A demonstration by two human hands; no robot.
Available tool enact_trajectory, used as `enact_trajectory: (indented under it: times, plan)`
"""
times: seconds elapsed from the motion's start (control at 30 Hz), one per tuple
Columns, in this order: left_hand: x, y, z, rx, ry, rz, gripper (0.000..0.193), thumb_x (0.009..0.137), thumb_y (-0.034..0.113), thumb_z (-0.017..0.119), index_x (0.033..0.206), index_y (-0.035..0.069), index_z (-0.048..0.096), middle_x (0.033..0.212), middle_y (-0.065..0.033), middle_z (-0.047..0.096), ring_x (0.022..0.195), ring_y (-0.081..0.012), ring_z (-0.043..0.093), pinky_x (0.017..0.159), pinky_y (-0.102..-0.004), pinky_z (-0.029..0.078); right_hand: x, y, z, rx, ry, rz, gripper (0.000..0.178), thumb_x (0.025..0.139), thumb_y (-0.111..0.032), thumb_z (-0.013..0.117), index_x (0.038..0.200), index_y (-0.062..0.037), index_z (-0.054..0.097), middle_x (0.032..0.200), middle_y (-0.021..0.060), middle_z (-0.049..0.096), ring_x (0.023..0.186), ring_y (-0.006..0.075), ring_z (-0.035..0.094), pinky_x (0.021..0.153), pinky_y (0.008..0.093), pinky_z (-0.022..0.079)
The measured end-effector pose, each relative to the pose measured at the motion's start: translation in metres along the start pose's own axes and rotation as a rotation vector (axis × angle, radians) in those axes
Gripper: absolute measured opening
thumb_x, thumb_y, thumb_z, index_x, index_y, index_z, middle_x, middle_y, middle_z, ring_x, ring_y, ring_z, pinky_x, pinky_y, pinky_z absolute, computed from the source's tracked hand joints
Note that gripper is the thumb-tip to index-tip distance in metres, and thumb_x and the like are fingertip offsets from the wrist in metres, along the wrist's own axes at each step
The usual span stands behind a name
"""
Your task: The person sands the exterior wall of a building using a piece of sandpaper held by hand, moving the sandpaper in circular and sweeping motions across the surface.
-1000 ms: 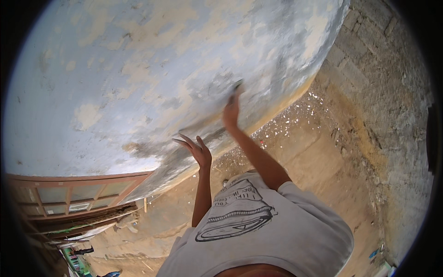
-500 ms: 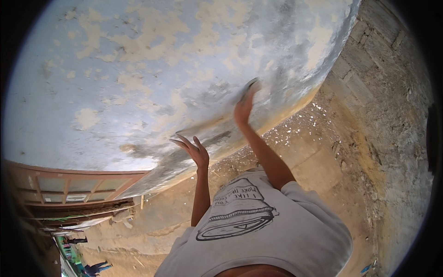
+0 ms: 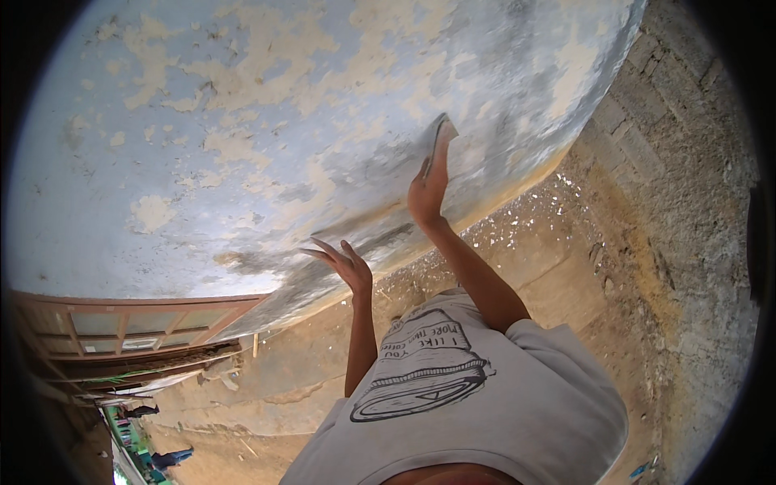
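Note:
In front of me stands a wall [image 3: 267,105] with pale blue paint worn off in cream and grey patches. My right hand [image 3: 429,187] presses a thin, dark-edged sheet [image 3: 442,129], which looks like sandpaper, against the wall; the fingers lie along it and partly hide it. Grey smudged areas surround that hand. Lower and to the left, my left hand [image 3: 351,268] has its fingers stretched out and spread, the tips at the wall surface. Nothing is in it.
White paint flakes [image 3: 529,214] litter the dirt ground along the wall's foot. A rough block wall [image 3: 647,145] rises on the right. A brown-framed window [image 3: 129,327] is at the left. Far off at lower left, a person [image 3: 171,458] is visible.
My right hand has moved slightly up the wall with the sheet, which now shows more sharply. My left hand stays against the wall, while the whole view has shifted a little.

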State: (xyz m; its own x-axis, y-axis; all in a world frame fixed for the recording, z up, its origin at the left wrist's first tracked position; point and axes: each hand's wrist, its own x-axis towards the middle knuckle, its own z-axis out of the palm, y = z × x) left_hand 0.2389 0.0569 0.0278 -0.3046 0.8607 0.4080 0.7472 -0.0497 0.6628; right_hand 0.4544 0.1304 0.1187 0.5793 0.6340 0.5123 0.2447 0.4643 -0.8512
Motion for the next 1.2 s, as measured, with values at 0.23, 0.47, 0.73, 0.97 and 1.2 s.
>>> enact_trajectory:
  times: [0.23, 0.47, 0.73, 0.97, 1.2]
  plan:
    - [0.003, -0.003, 0.005, 0.070, -0.005, 0.011, 0.079, 0.112, 0.029, 0.048, 0.168, 0.011, -0.003, 0.169, -0.0283, -0.022, 0.157, -0.0523, -0.007, 0.126, -0.0611, 0.019, -0.030, -0.011, 0.002, -0.150, -0.138, -0.026, 0.069, 0.101, 0.008, 0.039, 0.165, 0.0019, 0.016, 0.172, 0.0205, 0.022, 0.159, 0.0366, 0.020, 0.129, 0.0495, 0.018]
    - [0.011, -0.008, 0.008, 0.039, -0.019, 0.094, 0.080, 0.113, 0.034, 0.044, 0.167, 0.003, -0.006, 0.169, -0.0303, -0.021, 0.157, -0.0508, -0.013, 0.126, -0.0642, 0.008, -0.016, -0.005, 0.000, -0.265, -0.078, -0.136, 0.088, 0.080, 0.014, 0.054, 0.163, -0.0079, 0.034, 0.168, 0.0229, 0.028, 0.152, 0.0450, 0.030, 0.125, 0.0561, 0.026]
    - [0.015, -0.016, 0.015, 0.117, -0.062, 0.067, 0.085, 0.113, 0.038, 0.041, 0.163, -0.005, -0.013, 0.167, -0.0342, -0.020, 0.157, -0.0498, -0.015, 0.125, -0.0654, 0.001, -0.006, 0.024, -0.007, -0.315, 0.057, -0.101, 0.096, 0.074, 0.024, 0.047, 0.163, -0.0098, 0.039, 0.164, 0.0191, 0.034, 0.149, 0.0370, 0.037, 0.106, 0.0411, 0.047]
    - [0.017, -0.020, 0.023, 0.075, -0.069, 0.056, 0.086, 0.113, 0.039, 0.040, 0.162, -0.005, -0.015, 0.166, -0.0349, -0.023, 0.156, -0.0518, -0.016, 0.124, -0.0677, 0.005, -0.022, 0.004, 0.003, -0.337, -0.009, -0.273, 0.092, 0.075, 0.024, 0.046, 0.161, -0.0061, 0.041, 0.162, 0.0193, 0.040, 0.147, 0.0406, 0.041, 0.116, 0.0453, 0.040]
    - [0.017, -0.024, 0.021, 0.069, -0.076, 0.069, 0.088, 0.113, 0.039, 0.042, 0.163, -0.004, -0.015, 0.166, -0.0347, -0.024, 0.155, -0.0521, -0.018, 0.123, -0.0689, 0.004, -0.013, 0.008, -0.013, -0.357, 0.013, -0.251, 0.091, 0.072, 0.022, 0.045, 0.159, -0.0033, 0.042, 0.158, 0.0186, 0.046, 0.148, 0.0422, 0.040, 0.120, 0.0501, 0.035]
